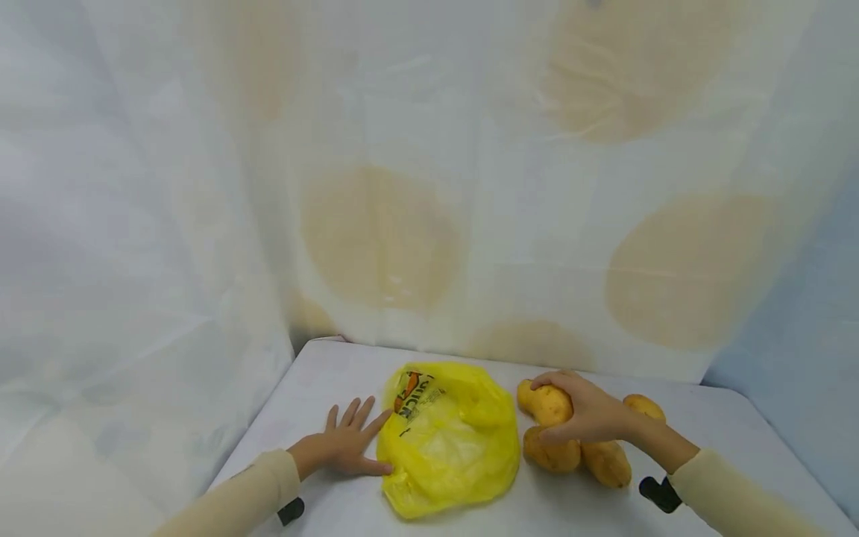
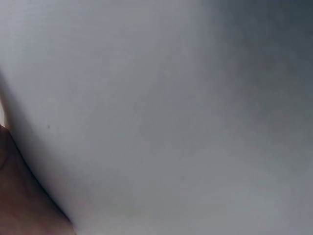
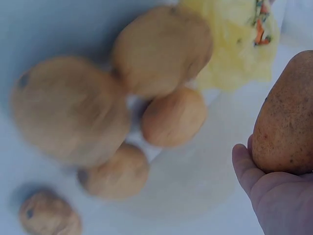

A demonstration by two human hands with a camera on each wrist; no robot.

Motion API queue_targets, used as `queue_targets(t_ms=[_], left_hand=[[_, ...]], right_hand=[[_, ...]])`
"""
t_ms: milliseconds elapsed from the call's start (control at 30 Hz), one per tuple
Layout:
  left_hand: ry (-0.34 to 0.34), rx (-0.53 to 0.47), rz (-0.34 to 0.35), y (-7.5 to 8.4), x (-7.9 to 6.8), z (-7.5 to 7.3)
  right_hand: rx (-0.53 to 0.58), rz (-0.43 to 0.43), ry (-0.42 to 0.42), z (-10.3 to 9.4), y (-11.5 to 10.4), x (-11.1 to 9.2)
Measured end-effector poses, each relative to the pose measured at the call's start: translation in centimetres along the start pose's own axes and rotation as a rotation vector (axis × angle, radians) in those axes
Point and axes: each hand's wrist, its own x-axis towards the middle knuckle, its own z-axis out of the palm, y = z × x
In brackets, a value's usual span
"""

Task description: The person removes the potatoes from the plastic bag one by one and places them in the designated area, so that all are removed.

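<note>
A yellow plastic bag (image 1: 463,459) with dark lettering and an orange print lies flattened on the table. My left hand (image 1: 341,449) rests on the table at its left side, fingers spread, the thumb and a fingertip at the bag's edge. Only a bit of skin shows in the left wrist view, at the lower left. To the right of the bag, my right hand (image 1: 590,412) grips a potato (image 1: 553,405) between thumb and fingers. In the right wrist view this potato (image 3: 288,117) appears large beside the palm, cut by the frame's edge.
Several more potatoes lie close together near my right hand, among them one in front (image 1: 552,450), another beside it (image 1: 607,464) and one behind the wrist (image 1: 643,406). A white table (image 1: 335,365) bears everything. White curtains with tan circles (image 1: 385,239) hang around it.
</note>
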Motion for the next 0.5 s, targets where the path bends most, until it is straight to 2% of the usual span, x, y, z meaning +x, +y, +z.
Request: queue_targets(t_ms=[200,367,500], left_hand=[[0.007,-0.008,-0.002,-0.3,0.1,-0.5],[-0.001,-0.016,-0.005,-0.1,0.3,-0.2],[-0.016,-0.026,-0.013,0.3,0.2,0.0]], right_hand=[[0.025,0.083,0.051,-2.3,1.9,-1.4],[-0.04,0.062,0.109,-3.4,4.0,-3.4],[-0.044,0.087,0.146,-3.6,5.6,-5.4]])
